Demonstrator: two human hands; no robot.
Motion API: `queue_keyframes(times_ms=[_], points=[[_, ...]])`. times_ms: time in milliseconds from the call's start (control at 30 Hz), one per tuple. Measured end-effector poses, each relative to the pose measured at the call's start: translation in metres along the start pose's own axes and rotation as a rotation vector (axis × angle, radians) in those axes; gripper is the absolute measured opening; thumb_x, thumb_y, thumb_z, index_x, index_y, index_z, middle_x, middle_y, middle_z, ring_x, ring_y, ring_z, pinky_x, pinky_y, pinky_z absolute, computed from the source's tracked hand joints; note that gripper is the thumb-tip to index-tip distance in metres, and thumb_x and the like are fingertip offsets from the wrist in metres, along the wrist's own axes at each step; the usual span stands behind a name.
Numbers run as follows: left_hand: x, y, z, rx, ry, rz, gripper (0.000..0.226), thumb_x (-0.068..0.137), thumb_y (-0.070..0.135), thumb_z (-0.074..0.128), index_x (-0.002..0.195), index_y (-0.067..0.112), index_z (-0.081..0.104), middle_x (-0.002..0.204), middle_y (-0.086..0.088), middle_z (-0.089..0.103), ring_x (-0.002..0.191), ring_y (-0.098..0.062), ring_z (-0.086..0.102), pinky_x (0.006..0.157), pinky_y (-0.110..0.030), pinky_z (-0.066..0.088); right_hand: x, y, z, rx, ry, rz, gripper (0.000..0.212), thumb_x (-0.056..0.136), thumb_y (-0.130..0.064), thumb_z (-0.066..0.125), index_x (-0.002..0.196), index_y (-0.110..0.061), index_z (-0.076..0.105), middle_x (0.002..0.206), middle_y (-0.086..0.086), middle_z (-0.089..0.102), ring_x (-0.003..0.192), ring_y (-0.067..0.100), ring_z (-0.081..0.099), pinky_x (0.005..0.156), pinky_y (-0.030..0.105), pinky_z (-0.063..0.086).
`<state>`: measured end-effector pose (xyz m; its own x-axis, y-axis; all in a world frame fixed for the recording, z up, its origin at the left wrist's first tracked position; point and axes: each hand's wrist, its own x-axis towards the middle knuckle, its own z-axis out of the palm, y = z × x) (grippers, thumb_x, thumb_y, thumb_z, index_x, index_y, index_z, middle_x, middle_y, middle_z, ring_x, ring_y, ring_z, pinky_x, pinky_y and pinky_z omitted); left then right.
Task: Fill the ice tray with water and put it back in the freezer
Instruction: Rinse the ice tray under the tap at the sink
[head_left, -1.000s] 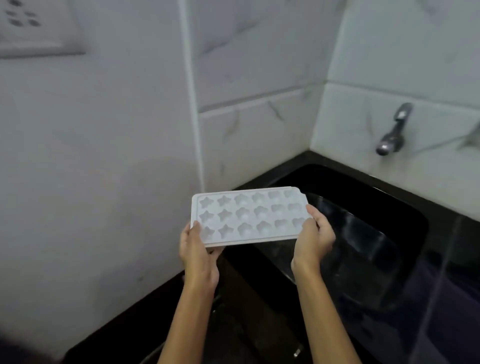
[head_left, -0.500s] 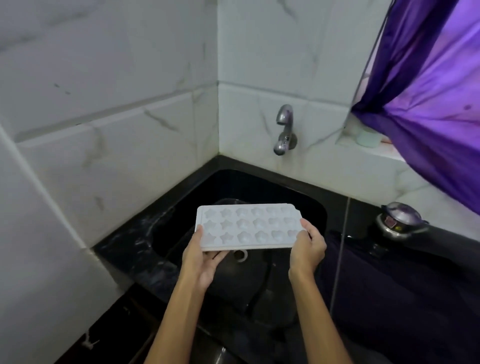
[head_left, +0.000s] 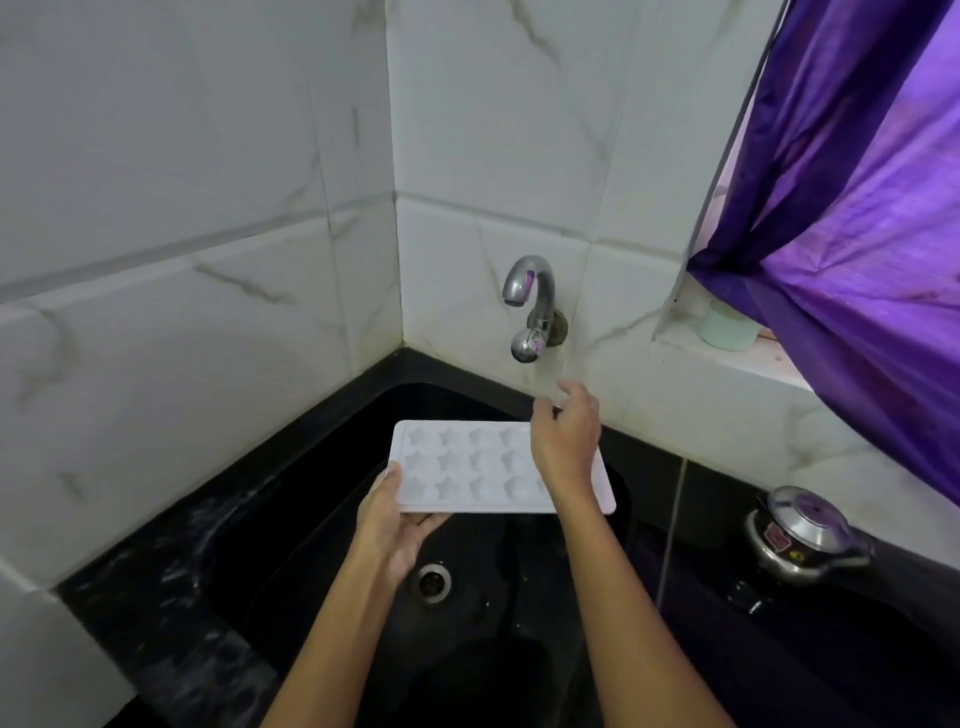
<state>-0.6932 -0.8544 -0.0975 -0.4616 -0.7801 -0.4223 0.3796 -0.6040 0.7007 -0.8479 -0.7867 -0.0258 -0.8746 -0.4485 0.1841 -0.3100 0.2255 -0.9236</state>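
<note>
A white ice tray (head_left: 467, 467) with star and round moulds is held level over the black sink (head_left: 322, 519). My left hand (head_left: 395, 525) grips its left end, thumb on top and fingers underneath. My right hand (head_left: 566, 441) is off the tray, raised above its right part with fingers loosely spread, just below the tap. The chrome tap (head_left: 530, 306) sticks out of the tiled wall above the sink's far edge; no water runs from it. The moulds look dry.
The sink drain (head_left: 434, 582) lies below the tray. A steel pressure cooker (head_left: 802, 535) stands on the dark counter at right. A purple curtain (head_left: 852, 208) hangs over a window ledge holding a pale green cup (head_left: 727, 325). White marble tiles close the corner.
My right hand has let go of the tray's right end and risen toward the tap. The left hand alone holds the tray now. The view has moved closer to the sink.
</note>
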Motion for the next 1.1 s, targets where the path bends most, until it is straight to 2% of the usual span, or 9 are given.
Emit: queue_keyframes(times_ms=[200,267,333,400,533,700,900,1000,1100], points=[[0.026,0.009,0.015,0.012,-0.009,0.012,0.029,0.1,0.031,0.039,0.118,0.014,0.055,0.109,-0.013,0.068,0.098,-0.031,0.065,0.066,-0.045,0.054,0.075,-0.022,0.035,0.246,-0.131,0.26,0.025,0.097,-0.027,0.042,0.114,-0.01,0.048,0.104,0.006,0.058,0.082,0.013,0.051,0.069,0.026,0.04],[0.033,0.01,0.019,0.012,-0.007,-0.001,0.03,0.1,0.031,0.04,0.119,0.014,0.054,0.111,-0.013,0.067,0.098,-0.031,0.065,0.065,-0.046,0.054,0.098,-0.018,0.047,0.453,-0.192,0.435,0.041,0.095,-0.03,0.048,0.13,-0.009,0.042,0.113,0.004,0.056,0.097,0.015,0.054,0.086,0.028,0.044],[0.039,0.009,0.02,0.012,-0.007,-0.02,0.028,0.1,0.031,0.041,0.117,0.015,0.056,0.108,-0.013,0.069,0.097,-0.031,0.067,0.062,-0.044,0.056,0.116,-0.011,0.057,0.702,-0.235,0.63,0.064,0.093,-0.037,0.054,0.146,-0.012,0.027,0.145,0.01,0.038,0.133,0.029,0.039,0.11,0.038,0.033],[0.045,0.006,0.019,0.022,-0.01,-0.03,0.027,0.099,0.032,0.041,0.113,0.016,0.058,0.1,-0.011,0.073,0.091,-0.029,0.069,0.059,-0.042,0.057,0.132,-0.004,0.066,0.937,-0.239,0.762,0.07,0.091,-0.036,0.06,0.148,-0.015,0.026,0.153,0.014,0.024,0.14,0.033,0.027,0.113,0.042,0.028],[0.058,0.005,0.021,0.048,-0.022,-0.037,0.025,0.1,0.031,0.041,0.109,0.017,0.059,0.09,-0.006,0.076,0.085,-0.026,0.072,0.06,-0.041,0.057,0.145,0.005,0.075,1.139,-0.159,0.793,0.056,0.087,-0.01,0.066,0.137,-0.007,0.04,0.142,0.017,0.038,0.128,0.036,0.044,0.099,0.041,0.046],[0.071,0.004,0.029,0.058,-0.04,-0.045,0.024,0.1,0.032,0.04,0.107,0.019,0.059,0.088,-0.005,0.076,0.083,-0.024,0.072,0.058,-0.04,0.057,0.141,0.004,0.074,0.983,-0.1,0.734,0.053,0.074,-0.005,0.079,0.12,-0.002,0.053,0.118,0.015,0.054,0.09,0.028,0.06,0.079,0.036,0.059],[0.077,0.0,0.038,0.05,-0.082,-0.048,0.025,0.1,0.032,0.04,0.106,0.018,0.059,0.088,-0.005,0.076,0.081,-0.024,0.073,0.059,-0.04,0.058,0.141,0.002,0.075,0.759,-0.063,0.698,0.035,0.068,-0.009,0.084,0.079,-0.007,0.051,0.092,0.01,0.063,0.087,0.027,0.069,0.076,0.031,0.059],[0.077,-0.002,0.041,0.053,-0.083,-0.053,0.024,0.1,0.032,0.04,0.106,0.019,0.059,0.09,-0.006,0.075,0.083,-0.025,0.072,0.061,-0.041,0.058,0.139,-0.002,0.075,0.596,-0.05,0.659,0.029,0.075,-0.02,0.079,0.082,-0.01,0.052,0.092,0.002,0.064,0.083,0.022,0.068,0.072,0.026,0.055],[0.075,-0.001,0.044,0.04,-0.07,-0.063,0.026,0.1,0.032,0.04,0.108,0.017,0.06,0.099,-0.011,0.073,0.087,-0.028,0.071,0.062,-0.042,0.058,0.126,-0.003,0.079,0.128,-0.018,0.416,0.048,0.085,-0.03,0.067,0.119,-0.001,0.052,0.121,0.011,0.06,0.102,0.027,0.058,0.082,0.032,0.047]])
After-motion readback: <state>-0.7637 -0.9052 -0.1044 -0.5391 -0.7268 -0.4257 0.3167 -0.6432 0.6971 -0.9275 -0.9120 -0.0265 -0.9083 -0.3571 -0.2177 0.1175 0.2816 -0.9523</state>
